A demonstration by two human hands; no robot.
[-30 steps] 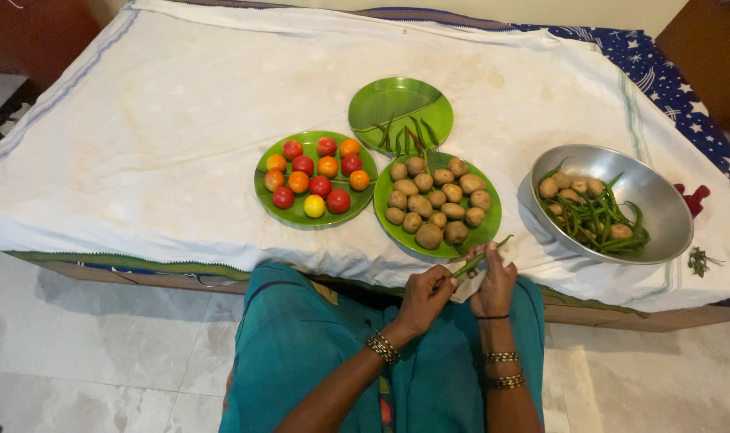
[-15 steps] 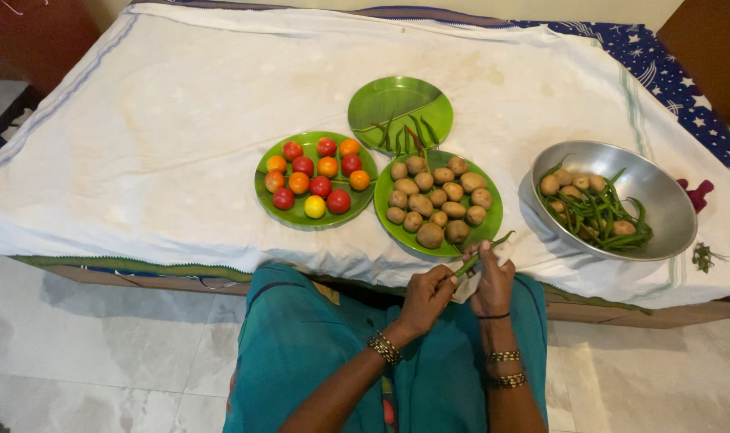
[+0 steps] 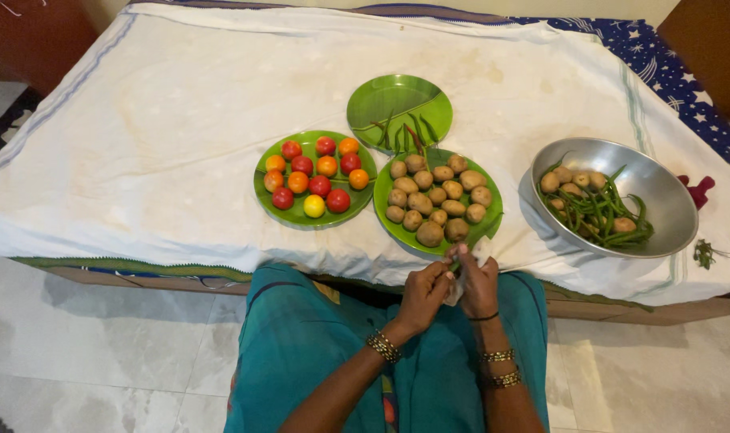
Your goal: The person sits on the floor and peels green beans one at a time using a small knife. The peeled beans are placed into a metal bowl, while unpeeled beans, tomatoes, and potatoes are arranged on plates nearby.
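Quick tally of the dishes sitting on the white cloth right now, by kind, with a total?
Green plates: 3
Steel bowl: 1
Total: 4

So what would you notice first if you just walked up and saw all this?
Probably the bright plate of tomatoes, red, orange and one yellow, in the middle of the white cloth. Right beside it sits a green plate of potatoes, and a shiny metal bowl with green beans and potatoes stands at the right. Near the cloth's front edge, the left hand and right hand meet around a green bean.
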